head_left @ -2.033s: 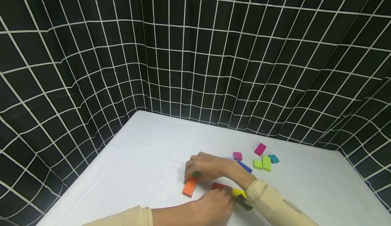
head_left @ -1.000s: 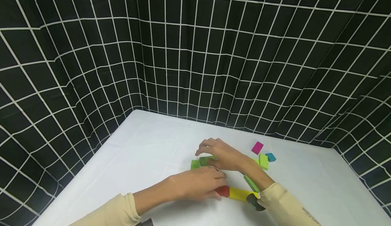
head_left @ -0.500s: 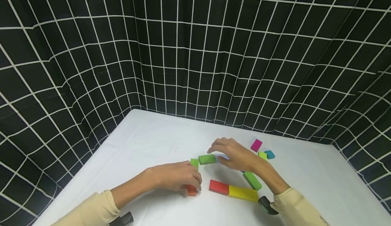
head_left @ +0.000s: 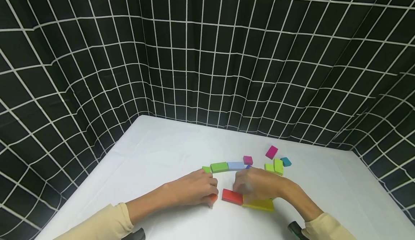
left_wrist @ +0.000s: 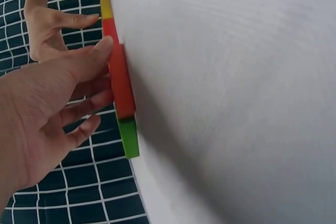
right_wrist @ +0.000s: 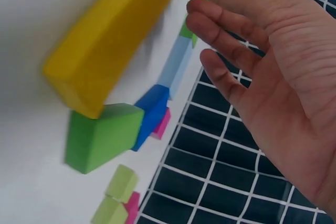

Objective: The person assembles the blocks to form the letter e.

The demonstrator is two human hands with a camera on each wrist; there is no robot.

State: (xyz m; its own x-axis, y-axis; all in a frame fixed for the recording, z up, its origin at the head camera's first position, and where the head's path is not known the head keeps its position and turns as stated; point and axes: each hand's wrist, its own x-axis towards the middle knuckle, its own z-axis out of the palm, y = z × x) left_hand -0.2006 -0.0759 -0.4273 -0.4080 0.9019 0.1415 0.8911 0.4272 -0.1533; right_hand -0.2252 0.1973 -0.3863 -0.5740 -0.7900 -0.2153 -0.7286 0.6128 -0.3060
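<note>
My left hand pinches an orange block between thumb and fingers, and a green block adjoins its far end. Close above the red block and the yellow block, which lie end to end, hovers my right hand. Its fingers bend loosely around nothing in the right wrist view. Behind the hands run another green block, a light blue block and a dark blue block. A further green block stands at the yellow block's end, mostly hidden in the head view.
Small magenta, lime and teal blocks lie toward the back right of the white table. Another magenta block lies behind them. A dark curtain with a white grid surrounds the table.
My right hand has left the green and light blue blocks and come forward to the red and yellow ones. My left hand has moved from the red block to the orange block.
</note>
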